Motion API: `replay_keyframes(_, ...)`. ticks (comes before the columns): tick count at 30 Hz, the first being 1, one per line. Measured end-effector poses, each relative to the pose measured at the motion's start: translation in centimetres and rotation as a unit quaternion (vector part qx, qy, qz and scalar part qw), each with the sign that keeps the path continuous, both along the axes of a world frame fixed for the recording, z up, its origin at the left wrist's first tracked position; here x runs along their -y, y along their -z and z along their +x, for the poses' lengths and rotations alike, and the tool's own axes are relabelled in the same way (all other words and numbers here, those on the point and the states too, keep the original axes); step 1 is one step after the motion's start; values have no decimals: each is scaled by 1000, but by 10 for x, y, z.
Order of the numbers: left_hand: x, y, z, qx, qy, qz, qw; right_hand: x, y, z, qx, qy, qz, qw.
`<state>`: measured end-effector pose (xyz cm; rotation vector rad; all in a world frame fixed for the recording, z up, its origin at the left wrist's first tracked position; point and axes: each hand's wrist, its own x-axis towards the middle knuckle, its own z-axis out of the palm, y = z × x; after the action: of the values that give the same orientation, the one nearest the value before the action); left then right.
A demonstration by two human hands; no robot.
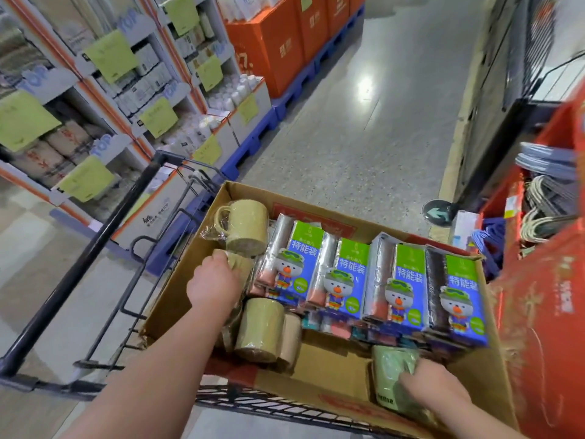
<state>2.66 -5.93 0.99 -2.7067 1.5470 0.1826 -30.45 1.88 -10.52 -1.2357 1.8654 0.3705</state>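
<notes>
Cardboard box (177, 299), carried on a cart (95, 248) in an aisle beside stocked shelves (104, 99).

- **Far side:** four blue packs (408, 280) stood in a row.
- **Left part:** the left hand (213, 288) reached in with its fingers curled over a wrapped yellow mug (237, 263). This lay between an upper mug (247, 226) and a lower mug (259, 327).
- **Near right corner:** the right hand (433, 388) gripped a green mug (391, 365), fingers wrapped round its side.
</notes>
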Motion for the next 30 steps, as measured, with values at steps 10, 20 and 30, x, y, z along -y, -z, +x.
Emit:
replay_keyframes(10,-29,-22,-5,-58,-20,-72,996,-9,-34,6,9,-12,-76,997)
replay_keyframes(20,-77,-44,-39,-248,42,-120,960,-33,-89,27,42,4,-210,977)
replay_keyframes(30,-120,-28,-60,-325,155,-140,922,-87,-124,24,44,85,-298,950)
